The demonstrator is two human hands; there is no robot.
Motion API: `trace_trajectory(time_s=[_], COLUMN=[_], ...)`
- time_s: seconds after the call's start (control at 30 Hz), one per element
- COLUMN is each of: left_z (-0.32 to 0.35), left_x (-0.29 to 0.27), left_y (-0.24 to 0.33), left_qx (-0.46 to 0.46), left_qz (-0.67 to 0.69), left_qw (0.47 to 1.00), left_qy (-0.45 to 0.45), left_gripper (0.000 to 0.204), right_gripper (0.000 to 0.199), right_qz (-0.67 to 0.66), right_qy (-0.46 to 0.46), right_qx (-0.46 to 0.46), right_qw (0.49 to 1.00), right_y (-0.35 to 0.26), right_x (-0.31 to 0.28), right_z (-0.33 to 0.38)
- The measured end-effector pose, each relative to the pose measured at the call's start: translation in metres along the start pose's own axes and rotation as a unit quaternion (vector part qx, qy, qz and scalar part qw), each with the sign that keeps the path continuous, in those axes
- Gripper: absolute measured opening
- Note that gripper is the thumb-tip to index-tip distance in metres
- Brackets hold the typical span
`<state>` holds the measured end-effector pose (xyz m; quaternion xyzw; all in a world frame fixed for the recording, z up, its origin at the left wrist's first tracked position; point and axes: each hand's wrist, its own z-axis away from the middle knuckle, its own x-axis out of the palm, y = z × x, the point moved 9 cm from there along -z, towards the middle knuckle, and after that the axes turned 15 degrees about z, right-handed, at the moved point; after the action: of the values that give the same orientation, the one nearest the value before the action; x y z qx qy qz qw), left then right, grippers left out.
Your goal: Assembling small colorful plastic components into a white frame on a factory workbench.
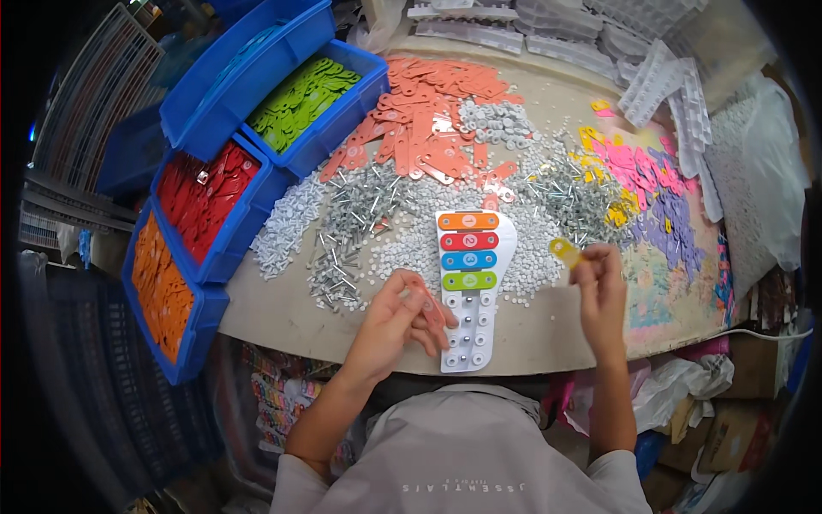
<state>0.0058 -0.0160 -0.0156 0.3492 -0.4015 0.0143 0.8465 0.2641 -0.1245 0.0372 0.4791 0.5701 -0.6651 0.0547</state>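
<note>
Person wears a lt. grey T-shirt (479, 433), plain matte cloth w/ soft folds; its body lies below & betw. both hands. Short slvs., same lt. grey: L slv. (300, 484) is down-left of the L hand (385, 330), R slv. (618, 480) below the R hand (601, 295). Forearms (330, 420) are bare from slv. edge up to the hands. Well below the grip, across the shirt front, runs pale lettering (463, 488): one row of thin, wide-spaced caps, upside down in view, w/ a smaller, fainter row just on the side nearer the hands. Shirt's upper visible edge, nearest the grip, is rounded, approx. midway betw. L & R.
</note>
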Motion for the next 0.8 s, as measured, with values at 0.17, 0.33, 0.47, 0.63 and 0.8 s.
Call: trace_trajectory(time_s=[0.17, 0.33, 0.47, 0.63, 0.8], left_z=[0.005, 0.007, 0.007, -0.001, -0.003], left_x=[0.005, 0.011, -0.003, -0.029, -0.007], left_y=[-0.008, -0.004, -0.010, 0.013, 0.026], left_qx=[-0.001, 0.033, -0.008, 0.153, 0.218], left_qz=[-0.049, -0.068, -0.114, -0.249, -0.355], left_qw=[0.999, 0.997, 0.993, 0.956, 0.909], left_qy=[-0.018, -0.029, -0.031, 0.037, 0.025], left_gripper=[0.027, 0.034, 0.029, 0.013, 0.005], right_gripper=[0.009, 0.011, 0.011, 0.006, 0.007], right_qz=[-0.078, -0.121, -0.163, -0.098, -0.073], right_qy=[-0.063, -0.095, -0.157, -0.240, -0.202], right_qx=[0.029, 0.053, 0.080, 0.080, 0.045], right_qw=[0.995, 0.987, 0.971, 0.963, 0.976], right_y=[-0.014, -0.018, -0.027, -0.043, -0.059], right_x=[0.038, 0.048, 0.054, 0.075, 0.090], right_z=[0.031, 0.043, 0.051, 0.062, 0.062])
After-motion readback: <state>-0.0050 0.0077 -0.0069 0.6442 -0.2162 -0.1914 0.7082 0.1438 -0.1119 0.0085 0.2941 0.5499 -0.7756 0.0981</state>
